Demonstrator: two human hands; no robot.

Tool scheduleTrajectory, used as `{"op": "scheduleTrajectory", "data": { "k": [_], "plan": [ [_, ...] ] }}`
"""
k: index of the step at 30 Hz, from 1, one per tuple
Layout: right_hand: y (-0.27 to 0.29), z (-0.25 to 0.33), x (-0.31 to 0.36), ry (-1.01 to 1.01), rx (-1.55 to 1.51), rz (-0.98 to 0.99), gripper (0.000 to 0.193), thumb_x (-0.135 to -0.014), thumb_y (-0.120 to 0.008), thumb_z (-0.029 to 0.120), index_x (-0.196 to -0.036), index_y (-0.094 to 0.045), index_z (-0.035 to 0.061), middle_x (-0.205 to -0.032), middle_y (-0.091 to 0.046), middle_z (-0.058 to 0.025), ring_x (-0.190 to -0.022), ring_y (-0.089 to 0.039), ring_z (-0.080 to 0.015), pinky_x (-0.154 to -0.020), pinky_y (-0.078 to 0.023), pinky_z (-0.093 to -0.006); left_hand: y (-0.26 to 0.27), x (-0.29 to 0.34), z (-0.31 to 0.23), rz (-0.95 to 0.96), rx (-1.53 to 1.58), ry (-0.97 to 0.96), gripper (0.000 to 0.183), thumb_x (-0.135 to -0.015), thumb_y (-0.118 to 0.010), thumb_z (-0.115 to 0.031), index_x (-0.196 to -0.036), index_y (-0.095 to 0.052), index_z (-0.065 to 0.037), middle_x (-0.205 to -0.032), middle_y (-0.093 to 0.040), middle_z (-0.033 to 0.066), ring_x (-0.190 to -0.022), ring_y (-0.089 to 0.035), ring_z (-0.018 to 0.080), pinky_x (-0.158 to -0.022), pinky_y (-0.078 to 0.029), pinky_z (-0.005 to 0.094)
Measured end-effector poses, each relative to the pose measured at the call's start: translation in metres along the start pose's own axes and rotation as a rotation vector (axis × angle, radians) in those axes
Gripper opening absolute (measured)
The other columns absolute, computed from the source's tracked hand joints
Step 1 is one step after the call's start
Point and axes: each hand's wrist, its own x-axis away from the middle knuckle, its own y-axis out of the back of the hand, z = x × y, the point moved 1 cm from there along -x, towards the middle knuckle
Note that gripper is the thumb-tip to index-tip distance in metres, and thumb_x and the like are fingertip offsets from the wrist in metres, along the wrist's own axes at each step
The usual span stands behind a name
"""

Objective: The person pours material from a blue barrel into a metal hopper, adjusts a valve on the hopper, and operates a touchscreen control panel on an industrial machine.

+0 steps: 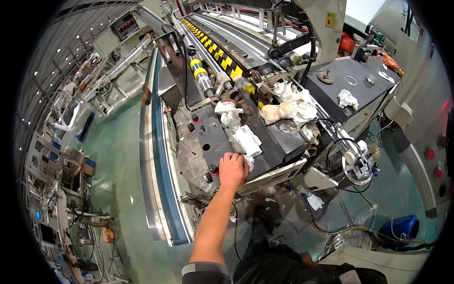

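My left hand (232, 169) is closed, its fingers curled down at the near end of a dark metal block (208, 135) on the machine. A bit of crumpled white rag (249, 163) sticks out at its thumb side; the rest is hidden under the fingers. Just beyond lies a white roll (248, 141), with another crumpled white rag (229, 113) farther back. A black knob (213, 169) stands to the left of the hand. Of my right hand (308, 261) only a small patch shows low in the view against dark clothing; its fingers are hidden.
Soiled white rags (293, 105) heap up on the machine's right side. A yellow-and-black striped bar (217, 52) runs away from me. A dark-topped cabinet (343, 78) stands at the right. Cables trail over the floor near a blue drum (401, 229).
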Motion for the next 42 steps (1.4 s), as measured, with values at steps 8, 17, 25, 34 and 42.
{"op": "scheduleTrajectory", "data": {
  "k": [8,17,25,34,42],
  "plan": [
    [-0.037,-0.047,0.008,0.095,0.006,-0.270,0.014,-0.075,-0.062,0.019,-0.073,-0.068,0.0069,-0.072,-0.064,-0.0133,-0.070,-0.065,-0.0336,-0.070,-0.051,-0.0502,-0.004,-0.014,-0.010,-0.018,0.039,-0.014,0.014,-0.075,-0.068,-0.021,-0.081,-0.067,-0.008,-0.091,-0.066,0.0045,-0.100,-0.057,0.0272,-0.080,-0.045,0.0423],
    [0.013,-0.005,0.003,0.148,0.009,-0.240,0.024,-0.077,-0.060,0.028,-0.075,-0.067,0.0049,-0.077,-0.064,-0.0145,-0.076,-0.065,-0.0350,-0.069,-0.050,-0.0512,0.001,-0.005,0.002,-0.040,0.008,-0.002,0.012,-0.076,-0.068,-0.021,-0.078,-0.065,-0.009,-0.089,-0.066,0.0046,-0.097,-0.057,0.0279,-0.076,-0.045,0.0430],
    [0.007,-0.015,0.005,0.163,0.048,-0.173,0.018,-0.078,-0.060,0.025,-0.079,-0.065,0.0079,-0.073,-0.060,-0.0162,-0.072,-0.062,-0.0366,-0.063,-0.048,-0.0507,0.001,-0.012,-0.007,-0.041,0.021,-0.004,0.012,-0.076,-0.068,-0.020,-0.080,-0.067,-0.009,-0.090,-0.066,0.0043,-0.097,-0.057,0.0278,-0.078,-0.046,0.0424],
    [-0.013,-0.031,0.018,0.156,-0.040,-0.366,0.019,-0.077,-0.064,0.025,-0.084,-0.067,0.0075,-0.076,-0.064,-0.0169,-0.072,-0.063,-0.0380,-0.062,-0.049,-0.0516,-0.003,-0.014,-0.018,-0.061,0.046,-0.026,0.013,-0.076,-0.068,-0.021,-0.080,-0.067,-0.008,-0.091,-0.066,0.0056,-0.098,-0.057,0.0281,-0.079,-0.045,0.0430],
    [0.012,-0.059,0.036,-0.265,-0.094,0.092,0.043,-0.088,-0.062,0.047,-0.082,-0.073,0.0058,-0.082,-0.070,-0.0160,-0.074,-0.068,-0.0342,-0.069,-0.051,-0.0489,-0.016,-0.023,-0.033,-0.047,0.121,-0.045,0.014,-0.078,-0.066,-0.020,-0.080,-0.066,-0.006,-0.094,-0.067,0.0083,-0.099,-0.058,0.0303,-0.082,-0.046,0.0441]
  ]
}}
